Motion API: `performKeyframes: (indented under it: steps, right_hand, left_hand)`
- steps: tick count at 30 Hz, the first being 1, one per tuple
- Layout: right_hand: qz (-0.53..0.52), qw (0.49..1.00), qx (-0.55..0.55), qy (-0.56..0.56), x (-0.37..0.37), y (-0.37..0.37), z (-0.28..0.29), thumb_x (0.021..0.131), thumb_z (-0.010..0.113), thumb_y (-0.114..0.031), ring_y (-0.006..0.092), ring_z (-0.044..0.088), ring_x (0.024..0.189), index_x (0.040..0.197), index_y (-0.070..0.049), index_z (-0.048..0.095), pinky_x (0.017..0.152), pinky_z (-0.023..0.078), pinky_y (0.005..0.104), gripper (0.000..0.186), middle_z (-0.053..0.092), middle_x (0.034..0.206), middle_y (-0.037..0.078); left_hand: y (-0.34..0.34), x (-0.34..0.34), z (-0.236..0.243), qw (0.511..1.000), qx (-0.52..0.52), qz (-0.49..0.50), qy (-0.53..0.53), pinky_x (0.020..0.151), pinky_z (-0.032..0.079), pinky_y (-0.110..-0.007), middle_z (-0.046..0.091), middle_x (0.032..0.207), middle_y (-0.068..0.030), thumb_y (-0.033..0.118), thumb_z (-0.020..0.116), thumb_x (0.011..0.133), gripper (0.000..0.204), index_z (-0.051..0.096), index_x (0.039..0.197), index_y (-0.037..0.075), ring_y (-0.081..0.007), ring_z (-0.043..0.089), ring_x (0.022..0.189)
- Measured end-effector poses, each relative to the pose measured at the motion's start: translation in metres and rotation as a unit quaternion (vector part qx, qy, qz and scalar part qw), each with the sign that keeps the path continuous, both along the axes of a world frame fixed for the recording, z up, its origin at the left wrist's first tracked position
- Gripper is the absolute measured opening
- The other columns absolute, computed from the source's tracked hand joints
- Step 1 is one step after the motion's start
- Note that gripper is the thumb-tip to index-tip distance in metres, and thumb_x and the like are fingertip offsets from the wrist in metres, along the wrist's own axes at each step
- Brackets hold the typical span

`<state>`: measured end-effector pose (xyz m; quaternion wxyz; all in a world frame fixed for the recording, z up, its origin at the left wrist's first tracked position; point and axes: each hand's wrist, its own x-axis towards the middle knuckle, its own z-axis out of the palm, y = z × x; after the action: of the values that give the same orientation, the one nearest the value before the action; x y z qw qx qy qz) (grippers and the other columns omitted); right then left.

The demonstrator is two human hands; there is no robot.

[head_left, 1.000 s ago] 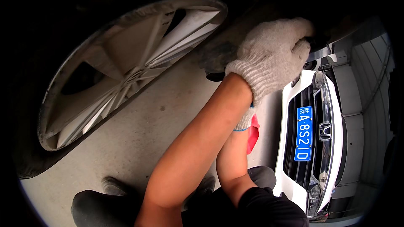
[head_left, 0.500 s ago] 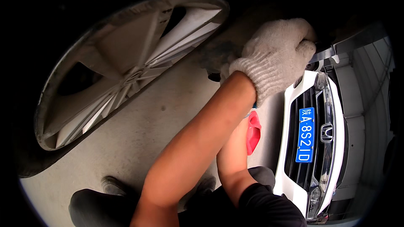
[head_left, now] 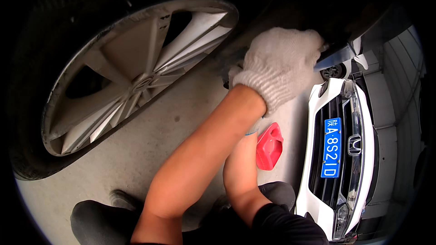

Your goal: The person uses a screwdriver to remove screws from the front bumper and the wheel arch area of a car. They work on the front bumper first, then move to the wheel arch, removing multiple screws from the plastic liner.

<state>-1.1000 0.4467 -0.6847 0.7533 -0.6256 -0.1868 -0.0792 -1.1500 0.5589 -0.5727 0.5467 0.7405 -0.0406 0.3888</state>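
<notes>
Left hand (head_left: 278, 66), in knit glove, at two o'clock from wheel (head_left: 131, 81), pressed under dark car body; grip perhaps closed, unclear. Right hand hidden beside red container (head_left: 269, 146).

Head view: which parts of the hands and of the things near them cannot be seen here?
- Left hand: its gloved fingertips disappear into the dark car underside, so what they touch is unclear.
- Right hand: hidden behind the left forearm; only its forearm and a glove cuff show.
- Red plastic container: its left part is covered by the right forearm.
- Wheel: its tyre top fades into shadow.
</notes>
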Motion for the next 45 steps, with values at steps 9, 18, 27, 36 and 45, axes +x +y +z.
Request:
performKeyframes:
  steps: [9,18,27,36,45]
  right_hand:
    - [-0.002,1.000,0.001,-0.003,0.001,0.004,0.001,0.096,0.051,-0.012,0.0115,0.054,0.081,0.123,0.003,0.053,0.073,0.048,0.0262,0.031,0.059,0.097,0.005]
    - [-0.006,1.000,-0.002,-0.004,0.004,0.003,0.000,0.096,0.051,-0.011,0.0115,0.054,0.080,0.123,0.003,0.053,0.072,0.048,0.0262,0.031,0.059,0.096,0.005]
    - [-0.011,1.000,0.000,-0.009,0.005,0.003,-0.001,0.095,0.051,-0.011,0.0115,0.054,0.080,0.122,0.003,0.053,0.072,0.048,0.0262,0.030,0.059,0.096,0.005]
    - [-0.014,1.000,-0.002,-0.009,0.006,0.004,-0.001,0.095,0.050,-0.011,0.0116,0.054,0.079,0.122,0.004,0.054,0.072,0.048,0.0262,0.030,0.059,0.095,0.005]
    - [-0.012,1.000,0.003,-0.008,0.006,0.006,0.000,0.095,0.050,-0.010,0.0116,0.054,0.079,0.121,0.004,0.054,0.072,0.048,0.0262,0.030,0.059,0.094,0.005]
  left_hand:
    - [0.003,0.001,0.002,0.997,0.065,0.039,-0.015,0.067,0.058,-0.044,0.071,0.082,-0.0176,0.020,0.061,0.085,0.020,0.069,0.089,0.002,-0.0344,0.071,0.078]
    - [-0.005,0.009,-0.002,0.995,0.051,0.067,-0.061,0.066,0.058,-0.044,0.071,0.082,-0.0144,0.019,0.063,0.084,0.017,0.069,0.089,0.004,-0.0320,0.071,0.078]
    - [-0.006,0.000,-0.001,0.996,0.025,0.057,-0.059,0.062,0.057,-0.044,0.070,0.080,-0.0147,0.020,0.060,0.087,0.018,0.068,0.086,0.004,-0.0322,0.071,0.073]
    - [-0.003,0.004,0.000,0.997,0.031,0.047,-0.044,0.063,0.057,-0.045,0.070,0.077,-0.0152,0.022,0.060,0.088,0.021,0.068,0.083,0.004,-0.0323,0.071,0.073]
    - [-0.007,0.013,-0.005,0.992,0.014,0.069,-0.101,0.064,0.056,-0.045,0.070,0.079,-0.0154,0.023,0.060,0.089,0.021,0.069,0.084,0.005,-0.0324,0.071,0.074]
